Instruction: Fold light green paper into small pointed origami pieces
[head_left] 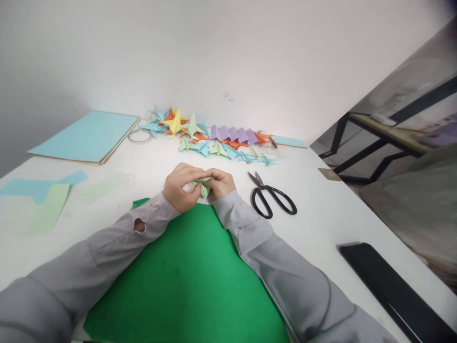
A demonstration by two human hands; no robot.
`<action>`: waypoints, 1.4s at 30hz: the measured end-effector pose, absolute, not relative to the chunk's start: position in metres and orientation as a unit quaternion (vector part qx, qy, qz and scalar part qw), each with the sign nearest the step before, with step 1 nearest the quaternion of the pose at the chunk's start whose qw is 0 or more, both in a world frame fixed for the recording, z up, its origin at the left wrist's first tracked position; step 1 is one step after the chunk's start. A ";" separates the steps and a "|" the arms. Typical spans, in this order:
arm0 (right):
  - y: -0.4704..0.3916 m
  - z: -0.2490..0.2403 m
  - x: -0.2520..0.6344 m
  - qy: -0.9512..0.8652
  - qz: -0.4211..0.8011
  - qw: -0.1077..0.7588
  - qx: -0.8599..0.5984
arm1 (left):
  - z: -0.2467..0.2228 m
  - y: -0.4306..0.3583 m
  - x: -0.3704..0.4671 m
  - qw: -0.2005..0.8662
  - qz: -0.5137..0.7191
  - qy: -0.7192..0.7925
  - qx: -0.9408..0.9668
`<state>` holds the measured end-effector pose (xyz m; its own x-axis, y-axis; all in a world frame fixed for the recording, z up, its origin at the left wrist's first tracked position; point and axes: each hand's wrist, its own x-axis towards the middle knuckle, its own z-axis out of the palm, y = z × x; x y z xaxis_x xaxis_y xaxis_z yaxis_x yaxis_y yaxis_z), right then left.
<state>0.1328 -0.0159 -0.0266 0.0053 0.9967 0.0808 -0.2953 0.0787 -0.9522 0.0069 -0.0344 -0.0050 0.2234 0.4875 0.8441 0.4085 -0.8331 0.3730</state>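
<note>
My left hand (183, 187) and my right hand (220, 183) meet above the far edge of a green sheet (189, 281). Between them they pinch a small folded piece of light green paper (204, 188), its lower part showing between the fingers. Both thumbs press on it, and its other parts are hidden behind my fingers. Black-handled scissors (272, 193) lie to the right of my right hand with their blades slightly apart. Beyond my hands, folded paper shapes (174, 123) in yellow, blue, orange and green lie along the wall, with a purple pleated piece (233, 134) among them.
A stack of coloured sheets (89, 136) lies at the back left, beside a roll of tape (140, 136). Blue scraps (39, 187) and green scraps (52, 207) are at the left. A long black object (389, 286) rests at the front right.
</note>
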 end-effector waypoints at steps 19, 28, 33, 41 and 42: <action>-0.017 -0.020 0.135 -0.468 0.523 0.585 -0.407 | -0.009 -0.027 0.007 -0.001 0.565 0.271 0.779; -0.015 -0.029 0.134 -0.523 0.500 0.571 -0.387 | -0.005 -0.031 0.008 0.002 0.575 0.243 0.781; -0.018 -0.025 0.135 -0.549 0.486 0.560 -0.385 | -0.004 -0.032 0.009 0.006 0.579 0.246 0.778; -0.017 -0.034 0.135 -0.563 0.478 0.546 -0.395 | -0.001 -0.035 0.008 0.009 0.568 0.255 0.782; -0.017 -0.034 0.135 -0.567 0.476 0.546 -0.392 | -0.001 -0.035 0.008 0.009 0.567 0.256 0.783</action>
